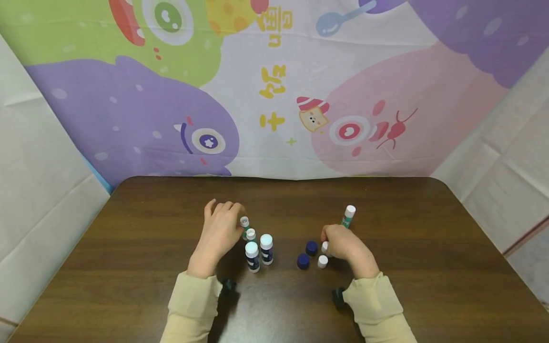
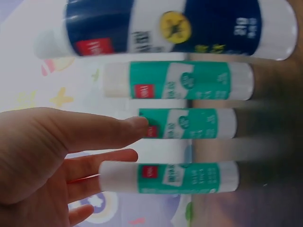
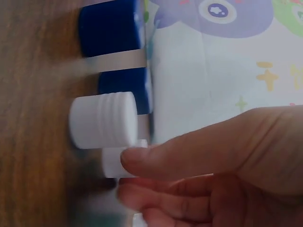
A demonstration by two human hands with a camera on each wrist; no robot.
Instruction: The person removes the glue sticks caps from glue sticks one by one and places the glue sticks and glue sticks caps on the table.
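My left hand (image 1: 219, 233) pinches a small green glue stick (image 2: 203, 123) near its top. The thumb covers that top, and the index finger is hidden behind it. Beside it stand a second small green glue stick (image 1: 251, 234) and two larger navy-and-white glue sticks (image 1: 253, 259) (image 1: 267, 250). Another small green stick with a white top (image 2: 189, 178) shows in front of the left fingers; in the head view I cannot make it out. My right hand (image 1: 346, 244) pinches a small white cap (image 3: 115, 162), partly covered by the thumb. A second white cap (image 3: 102, 120) stands nearby.
Two navy caps (image 1: 311, 247) (image 1: 303, 261) stand left of the white caps. Behind the right hand a green glue stick with a white cap (image 1: 349, 214) stands on the brown table (image 1: 171, 305). A printed cloth (image 1: 274, 157) hangs at the table's far edge.
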